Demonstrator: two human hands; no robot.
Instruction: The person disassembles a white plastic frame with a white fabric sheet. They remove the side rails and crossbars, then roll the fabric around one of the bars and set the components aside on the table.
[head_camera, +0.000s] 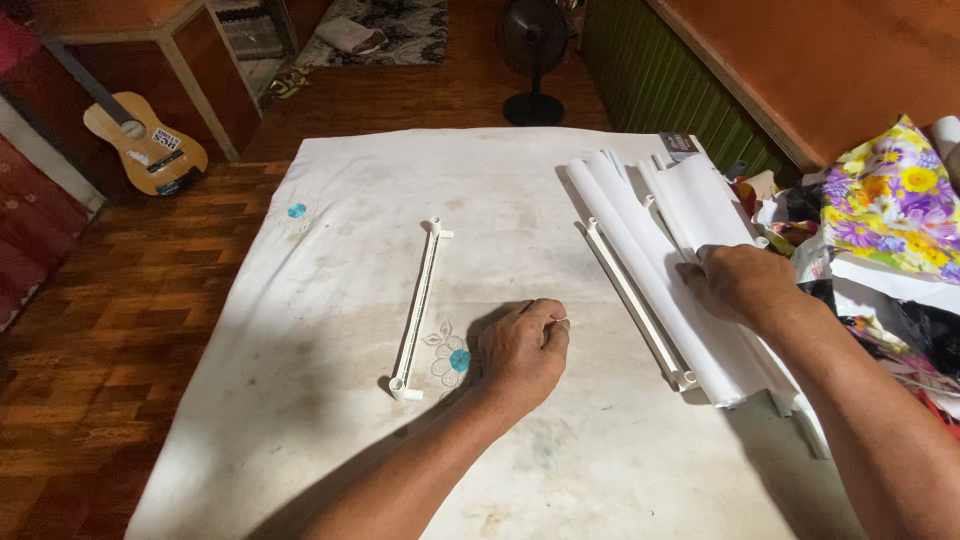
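Looking down from the head camera, I see my left hand resting knuckles-up on the white cloth that covers the table, fingers curled in toward the thumb; whether anything is pinched between them I cannot tell. Just to its left lies a white plastic rail, running away from me with a small fitting at each end, close to the hand but not touching it. A small blue spot on the cloth sits between the rail's near end and the hand.

My right hand is pressed flat, fingers together, on a bundle of rolled white paper at the right side of the table. A second white rail lies against the left edge of that bundle.

Bright flowered fabric is heaped beyond the table's right edge. On the wooden floor, a small guitar leans at the far left, and a standing fan is at the far end.
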